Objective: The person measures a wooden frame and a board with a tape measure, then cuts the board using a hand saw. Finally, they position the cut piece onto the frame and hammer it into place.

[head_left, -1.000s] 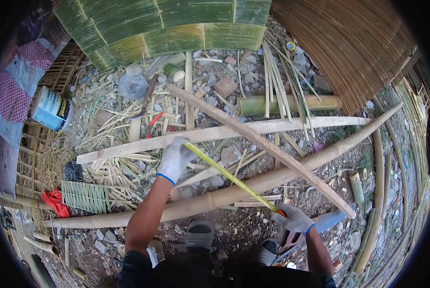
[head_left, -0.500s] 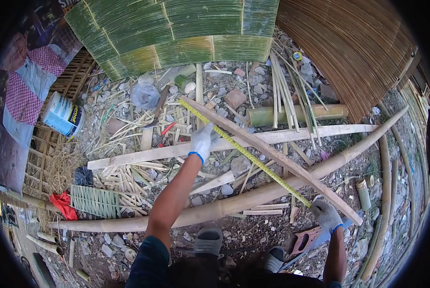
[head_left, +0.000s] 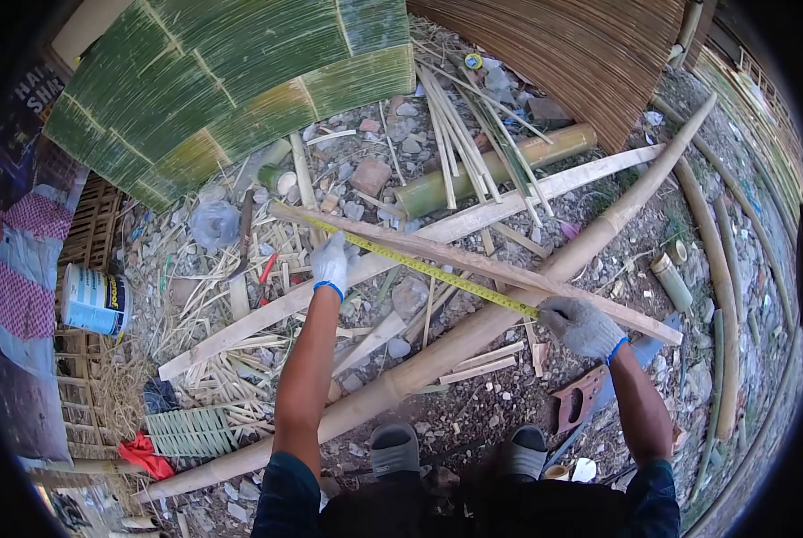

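Note:
A wooden plank point(head_left: 473, 260) lies slantwise across a longer pale board point(head_left: 563, 182) and a thick bamboo pole point(head_left: 392, 387). Along its near side stretches a yellow tape measure point(head_left: 437, 273). My left hand point(head_left: 331, 266), in a white glove with a blue cuff, is closed on the tape near its far-left end. The other end runs into my right hand point(head_left: 583, 326), gloved in grey-white, whose fingers curl around it beside the plank. Any tape case is hidden inside that hand. A handsaw point(head_left: 577, 400) lies on the ground below my right forearm.
Woven green bamboo matting point(head_left: 240, 72) and a brown slatted panel point(head_left: 581, 54) stand at the back. Left are a paint bucket point(head_left: 95, 301), a curved blade point(head_left: 244, 235) and a red cloth point(head_left: 145, 455). Bamboo strips point(head_left: 460, 134), stones and short bamboo pieces point(head_left: 671, 282) litter the ground.
The view has turned. My right hand has moved up closer to the plank, farther from its near end. My left hand is nearer the tape's end, and the tape lies closer along the plank.

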`<state>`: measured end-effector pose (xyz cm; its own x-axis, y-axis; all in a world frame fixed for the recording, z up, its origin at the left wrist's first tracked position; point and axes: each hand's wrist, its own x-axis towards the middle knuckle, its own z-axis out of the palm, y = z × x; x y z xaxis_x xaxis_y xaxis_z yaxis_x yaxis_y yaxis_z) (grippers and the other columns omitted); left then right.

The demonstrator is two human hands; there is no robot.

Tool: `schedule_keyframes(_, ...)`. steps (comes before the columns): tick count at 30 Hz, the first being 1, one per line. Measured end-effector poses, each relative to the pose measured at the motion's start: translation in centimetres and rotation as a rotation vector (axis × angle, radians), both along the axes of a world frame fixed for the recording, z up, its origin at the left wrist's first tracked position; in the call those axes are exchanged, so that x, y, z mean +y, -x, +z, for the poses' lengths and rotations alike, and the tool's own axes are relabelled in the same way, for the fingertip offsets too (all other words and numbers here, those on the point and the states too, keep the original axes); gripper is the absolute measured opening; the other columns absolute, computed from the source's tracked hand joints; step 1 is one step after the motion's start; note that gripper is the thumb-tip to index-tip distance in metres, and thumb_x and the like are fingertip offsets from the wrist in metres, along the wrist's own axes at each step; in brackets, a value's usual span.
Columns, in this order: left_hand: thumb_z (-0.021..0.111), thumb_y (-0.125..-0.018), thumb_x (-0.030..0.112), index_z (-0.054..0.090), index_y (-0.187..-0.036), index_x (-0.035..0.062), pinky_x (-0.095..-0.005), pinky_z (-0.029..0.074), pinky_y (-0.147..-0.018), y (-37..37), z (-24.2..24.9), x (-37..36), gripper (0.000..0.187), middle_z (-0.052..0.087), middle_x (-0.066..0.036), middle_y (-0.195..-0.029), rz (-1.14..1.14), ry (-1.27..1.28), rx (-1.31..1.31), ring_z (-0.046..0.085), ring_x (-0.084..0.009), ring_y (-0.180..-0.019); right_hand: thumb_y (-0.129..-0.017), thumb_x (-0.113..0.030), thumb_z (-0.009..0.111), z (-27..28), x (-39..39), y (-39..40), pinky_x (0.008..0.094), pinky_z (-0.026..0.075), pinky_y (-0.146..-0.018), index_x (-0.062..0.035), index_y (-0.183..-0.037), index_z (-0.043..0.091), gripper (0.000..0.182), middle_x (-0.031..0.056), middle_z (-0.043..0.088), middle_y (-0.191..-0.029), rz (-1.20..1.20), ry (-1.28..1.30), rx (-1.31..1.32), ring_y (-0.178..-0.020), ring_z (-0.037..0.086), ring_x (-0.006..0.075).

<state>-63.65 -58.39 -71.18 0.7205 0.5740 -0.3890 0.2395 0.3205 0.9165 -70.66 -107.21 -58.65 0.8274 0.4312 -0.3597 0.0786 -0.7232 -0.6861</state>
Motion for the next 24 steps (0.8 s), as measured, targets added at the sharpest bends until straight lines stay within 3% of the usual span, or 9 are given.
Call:
schedule_keyframes(4,0.069,-0.105,0.029,0.069,-0.12,0.0023,-0.037,0.059,-0.068,-0.9,-0.8,1.3,0.031,0.072,-0.011,-0.104,0.072,0.037,-0.035,0.073,-0.0221,-0.087,-0.107,-0.021,0.057,-0.5,0.3,0.2,0.04,0.053,-0.081,-0.0024,-0.11,0.069,0.022,0.0121,0.067,-0.087,0.0,-0.013,-0.029,-0.083,0.063,0.0213)
schedule_keyframes(7,0.069,-0.105,0.029,0.069,-0.121,0.0032,-0.0371,0.059,-0.069,-1.0,-1.6,1.6,0.031,0.072,-0.01,-0.105,0.083,0.074,-0.033,0.073,-0.0221,-0.09,-0.103,-0.027,0.059,-1.0,-0.2,0.3,0.0438,0.054,-0.083,-0.0025,-0.107,0.071,0.028,0.0188,0.069,-0.088,-0.048,-0.058,-0.035,-0.085,0.069,0.0306)
schedule_keyframes(10,0.069,-0.106,0.033,0.064,-0.128,0.0062,-0.0404,0.06,-0.083,-0.6,-1.8,1.6,0.035,0.071,-0.011,-0.116,0.048,0.062,0.004,0.071,-0.0241,-0.103,-0.104,-0.027,0.059,-1.1,-1.0,0.3,0.0433,0.054,-0.081,-0.0032,-0.106,0.071,0.027,0.0172,0.069,-0.086,-0.061,-0.03,-0.029,-0.083,0.069,0.0291)
schedule_keyframes(14,0.068,-0.107,0.036,0.063,-0.132,0.0052,-0.0402,0.06,-0.088,0.2,-1.3,2.0,0.041,0.071,-0.011,-0.124,-0.03,0.048,0.002,0.07,-0.0251,-0.11,-0.106,-0.027,0.06,-1.3,-3.8,0.6,0.0411,0.054,-0.077,-0.0042,-0.104,0.072,0.026,0.0144,0.069,-0.082,-0.092,0.046,-0.014,-0.08,0.068,0.025)
schedule_keyframes(16,0.068,-0.106,0.04,0.064,-0.136,0.0035,-0.04,0.06,-0.089,0.2,-2.3,2.6,0.048,0.07,-0.014,-0.129,-0.072,0.04,0.015,0.071,-0.026,-0.11,-0.102,-0.024,0.062,-3.6,-6.7,0.5,0.0427,0.055,-0.078,-0.0025,-0.105,0.073,0.024,0.016,0.07,-0.083,-0.184,-0.022,-0.126,-0.079,0.069,0.0279)
schedule_keyframes(17,0.069,-0.106,0.043,0.066,-0.136,0.0031,-0.0385,0.061,-0.086,0.3,-2.1,2.1,0.05,0.071,-0.014,-0.129,-0.067,0.044,0.011,0.072,-0.0257,-0.106,-0.101,-0.018,0.067,-3.7,-7.9,0.1,0.0379,0.055,-0.073,-0.0047,-0.105,0.074,0.015,0.0107,0.069,-0.083,-0.197,0.07,-0.099,-0.076,0.064,0.0176)
schedule_keyframes(19,0.068,-0.106,0.041,0.066,-0.139,0.0026,-0.0392,0.06,-0.091,1.2,-1.1,0.6,0.05,0.07,-0.014,-0.132,-0.107,0.006,0.021,0.072,-0.0261,-0.109,-0.101,-0.02,0.067,-3.2,-9.1,-0.4,0.038,0.055,-0.074,-0.0042,-0.109,0.074,0.019,0.0113,0.071,-0.086,-0.217,0.154,-0.047,-0.079,0.066,0.0176)
schedule_keyframes(23,0.065,-0.109,0.036,0.069,-0.132,0.0008,-0.0353,0.057,-0.094,2.5,-1.4,-1.9,0.043,0.072,-0.013,-0.126,-0.306,-0.338,0.009,0.071,-0.0226,-0.105,-0.099,-0.024,0.068,-3.6,-9.7,-0.8,0.0419,0.055,-0.077,-0.0057,-0.109,0.075,0.022,0.015,0.073,-0.087,-0.216,0.16,-0.175,-0.078,0.069,0.0262)
schedule_keyframes(24,0.066,-0.108,0.031,0.072,-0.122,-0.0019,-0.0343,0.056,-0.093,2.3,-1.8,-2.4,0.036,0.073,-0.013,-0.12,-0.403,-0.613,-0.018,0.071,-0.0211,-0.102,-0.099,-0.025,0.068,-3.9,-9.9,-1.1,0.0428,0.056,-0.077,-0.0062,-0.108,0.075,0.022,0.0158,0.073,-0.088,-0.197,0.183,-0.232,-0.078,0.07,0.0284)
